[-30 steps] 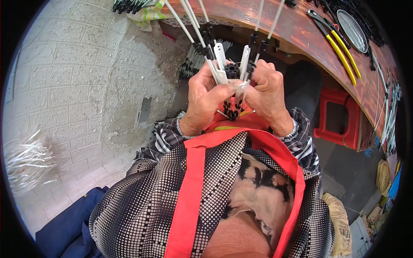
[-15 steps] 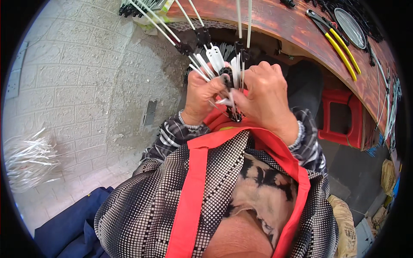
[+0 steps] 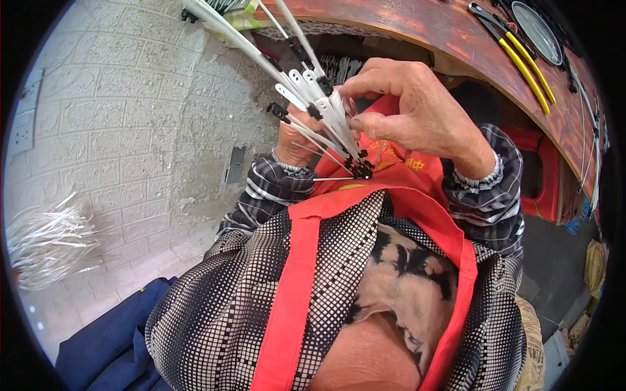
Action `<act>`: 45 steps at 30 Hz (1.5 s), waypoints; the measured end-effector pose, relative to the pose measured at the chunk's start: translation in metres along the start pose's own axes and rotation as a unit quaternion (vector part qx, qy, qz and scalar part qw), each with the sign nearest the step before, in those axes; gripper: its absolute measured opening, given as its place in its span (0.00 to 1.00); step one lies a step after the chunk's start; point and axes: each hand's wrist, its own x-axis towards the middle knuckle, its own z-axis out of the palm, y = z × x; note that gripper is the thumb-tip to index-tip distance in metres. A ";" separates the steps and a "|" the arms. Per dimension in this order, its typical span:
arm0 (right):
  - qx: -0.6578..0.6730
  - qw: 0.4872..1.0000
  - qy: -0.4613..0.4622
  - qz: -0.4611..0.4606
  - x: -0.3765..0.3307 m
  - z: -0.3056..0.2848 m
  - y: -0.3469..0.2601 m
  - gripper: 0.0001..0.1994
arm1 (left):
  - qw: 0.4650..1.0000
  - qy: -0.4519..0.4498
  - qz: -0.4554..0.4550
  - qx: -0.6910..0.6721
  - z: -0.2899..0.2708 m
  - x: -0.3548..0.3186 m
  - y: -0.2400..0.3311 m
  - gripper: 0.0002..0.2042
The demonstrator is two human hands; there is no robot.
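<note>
A frame of white ribs with black joints (image 3: 334,124), like an umbrella's, slants from my lap up to the left. Flat white strips with holed ends fan out at its middle, and black fittings cluster at its lower end. My left hand (image 3: 297,138) is closed round the ribs from the left, its fingers partly hidden behind them. On the other side, my right hand (image 3: 417,111) is curved with thumb and forefinger apart, their tips close to the strips. Whether those tips touch a strip I cannot tell. Beneath the frame lies a red apron (image 3: 417,176).
A wooden table (image 3: 417,39) curves across the upper right, bearing yellow-handled pliers (image 3: 525,65) and a round clear dish (image 3: 536,32). A red stool (image 3: 541,189) stands below it. At the left are a white brick wall (image 3: 124,130) and a bundle of white strips (image 3: 52,241).
My right hand has opened and drawn slightly right, away from the frame's black middle. The frame has tilted further left, and its flat strips now fan out in plain sight.
</note>
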 end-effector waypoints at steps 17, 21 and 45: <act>-0.127 0.990 0.009 -0.059 -0.002 0.001 -0.002 0.09 | 0.998 -0.042 -0.034 0.015 0.015 0.007 0.001 0.24; -0.168 0.985 0.036 -0.026 -0.011 -0.012 -0.014 0.09 | 0.994 -0.099 -0.014 0.041 0.024 0.015 -0.001 0.24; 0.110 0.913 0.228 0.319 -0.083 -0.146 0.018 0.19 | 0.991 -0.124 0.022 -0.046 -0.021 0.033 0.009 0.20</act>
